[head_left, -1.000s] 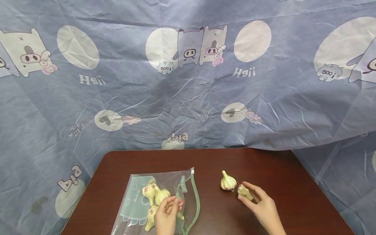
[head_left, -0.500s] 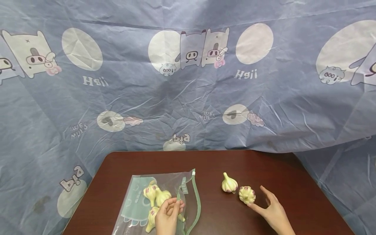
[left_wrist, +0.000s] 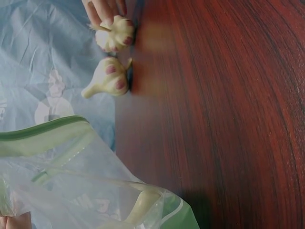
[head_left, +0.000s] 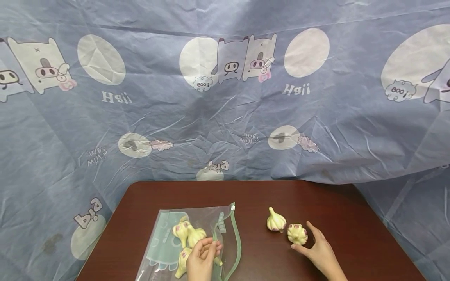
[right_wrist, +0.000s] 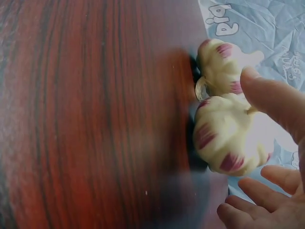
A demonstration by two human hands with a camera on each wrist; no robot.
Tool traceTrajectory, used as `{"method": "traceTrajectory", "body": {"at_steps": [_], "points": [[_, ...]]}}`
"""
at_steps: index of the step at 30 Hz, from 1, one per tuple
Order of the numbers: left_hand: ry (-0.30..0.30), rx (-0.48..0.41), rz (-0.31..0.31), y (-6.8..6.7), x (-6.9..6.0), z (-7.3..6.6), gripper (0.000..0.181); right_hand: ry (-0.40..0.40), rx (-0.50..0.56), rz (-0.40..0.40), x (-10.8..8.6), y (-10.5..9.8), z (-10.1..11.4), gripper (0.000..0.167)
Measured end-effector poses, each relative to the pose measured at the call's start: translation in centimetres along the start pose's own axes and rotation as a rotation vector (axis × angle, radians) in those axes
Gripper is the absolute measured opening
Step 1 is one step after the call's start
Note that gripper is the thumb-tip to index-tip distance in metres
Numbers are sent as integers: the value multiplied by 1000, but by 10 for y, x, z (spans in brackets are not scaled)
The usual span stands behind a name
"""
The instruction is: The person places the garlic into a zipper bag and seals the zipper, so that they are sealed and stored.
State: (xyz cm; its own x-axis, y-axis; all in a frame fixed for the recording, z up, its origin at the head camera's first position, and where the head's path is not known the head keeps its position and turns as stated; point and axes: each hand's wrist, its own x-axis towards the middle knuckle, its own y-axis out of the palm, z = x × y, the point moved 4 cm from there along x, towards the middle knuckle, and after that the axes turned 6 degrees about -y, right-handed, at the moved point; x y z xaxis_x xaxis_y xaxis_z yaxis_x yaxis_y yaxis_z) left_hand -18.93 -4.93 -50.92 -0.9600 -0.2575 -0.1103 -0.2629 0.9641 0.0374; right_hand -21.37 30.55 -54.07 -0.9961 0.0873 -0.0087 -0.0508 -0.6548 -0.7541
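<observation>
The left hand [head_left: 203, 257] grasps the near side of a clear plastic bag [head_left: 207, 212], pinching its green-edged mouth between thumb and fingers. The bag lies on the left part of the dark reddish-brown worktop [head_left: 274, 263], its opening facing right, with a white slider [head_left: 233, 207] at the far corner of the green rim [head_left: 240, 246]. Through the film, pale garlic bulbs with purple patches show beside a blue-green printed panel [head_left: 159, 242]: one bulb [head_left: 181, 231] at the far side, a second bulb [head_left: 196, 237] touching it, and a third bulb [head_left: 182, 263] nearer the person; a pale stem [head_left: 218, 261] shows just right of the left hand. The right hand [head_left: 320, 251] is released, thumb and fingers spread on either side of a loose bulb [head_left: 297, 234] on the worktop; whether the skin touches it I cannot tell. Just beyond that bulb and slightly to its left stands another bulb [head_left: 276, 221], its stem pointing up, with a papery bit at its base. Both loose bulbs sit right of the bag, apart from it. A blue cartoon-printed sheet [head_left: 197, 113] hangs behind the worktop.
</observation>
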Motion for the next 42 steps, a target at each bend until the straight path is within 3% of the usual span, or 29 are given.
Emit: {"method": "traceTrajectory", "body": {"at_steps": [9, 19, 23, 30, 36, 42], "points": [[16, -12, -11, 1, 0, 1, 17, -19, -4, -11, 7, 10, 2, 99], [21, -3, -6, 2, 0, 0, 17, -60, -27, -124, 9, 13, 5, 75], [33, 4, -11, 2, 0, 0, 17, -62, -32, -163, 8, 13, 4, 71], [0, -15, -13, 2, 0, 0, 18, -47, -25, -239, -2, 8, 5, 67], [18, -35, -8, 2, -1, -1, 20, -56, 43, -252, -10, 1, 20, 69], [16, -19, -11, 2, 0, 0, 20, -138, 167, -279, -16, 0, 55, 64]]}}
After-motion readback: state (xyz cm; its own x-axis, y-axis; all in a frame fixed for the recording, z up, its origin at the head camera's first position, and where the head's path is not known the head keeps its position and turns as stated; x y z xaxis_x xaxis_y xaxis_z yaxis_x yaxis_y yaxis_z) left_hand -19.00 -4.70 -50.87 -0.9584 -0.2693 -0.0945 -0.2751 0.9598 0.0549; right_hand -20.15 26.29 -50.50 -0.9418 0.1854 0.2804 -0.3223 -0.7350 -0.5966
